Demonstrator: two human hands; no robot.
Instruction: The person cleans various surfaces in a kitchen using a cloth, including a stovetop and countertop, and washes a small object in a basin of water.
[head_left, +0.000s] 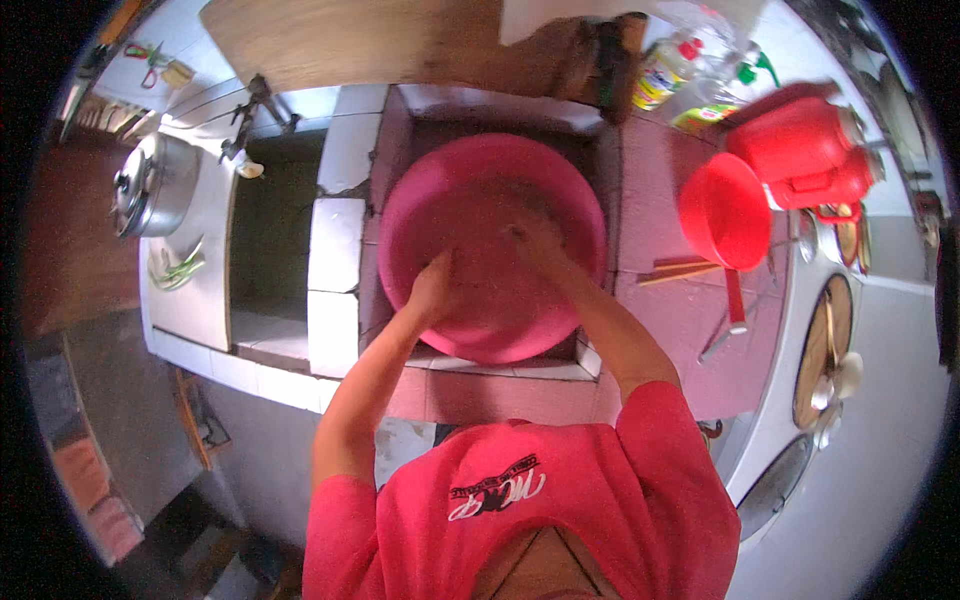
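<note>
A large pink plastic basin (391, 225) sits in the tiled sink in front of me. My left hand (437, 291) reaches over its near left side, fingers pointing into the bowl. Deeper inside, toward the right of centre, is my right hand (536, 236), smeared by motion blur. The basin's inside is dim and reddish, so I cannot make out what it contains or whether either hand grips anything. Both forearms cross the near rim.
Left are a second basin (274, 225), a faucet (241, 135), a lidded metal pot (169, 184) and green vegetable pieces (178, 270). Right are a red dipper (724, 214), wooden sticks (679, 270), red thermos flasks (787, 142) and bottles (664, 71). A wooden board (337, 45) lies beyond.
</note>
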